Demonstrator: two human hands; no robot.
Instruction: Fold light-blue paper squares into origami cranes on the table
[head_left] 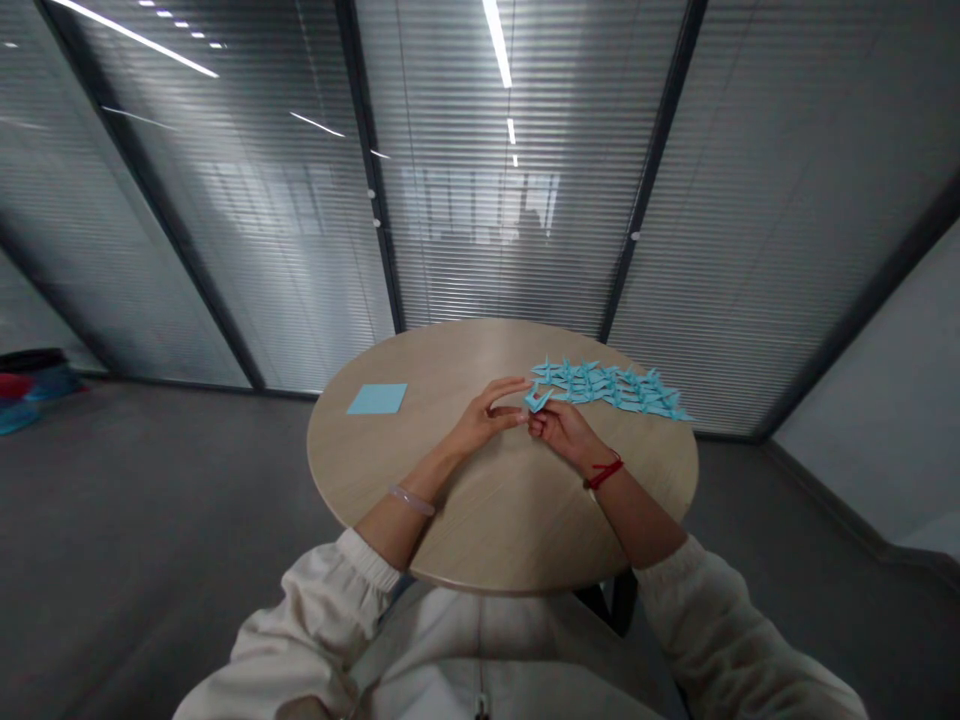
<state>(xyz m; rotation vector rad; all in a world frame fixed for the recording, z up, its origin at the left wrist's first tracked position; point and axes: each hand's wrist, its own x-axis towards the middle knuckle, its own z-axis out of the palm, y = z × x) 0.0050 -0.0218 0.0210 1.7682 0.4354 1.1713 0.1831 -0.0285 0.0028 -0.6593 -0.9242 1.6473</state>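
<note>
A light blue folded paper crane (537,400) is held above the middle of the round table. My right hand (562,428) pinches it between thumb and fingers, and a red cord bracelet circles that wrist. Just left of the crane is my left hand (491,412), its thumb and fingers apart and the fingertips close to the paper. Whether those tips touch it, I cannot tell. Behind and to the right, several finished blue paper cranes (611,385) stand in close rows. On the left of the table lies a flat blue sheet of paper (377,399).
The round wooden table (495,540) stands before me, its near edge close to my lap. Behind it rises a glass partition with blinds (510,270). Red and blue items (34,388) sit on the floor at the far left.
</note>
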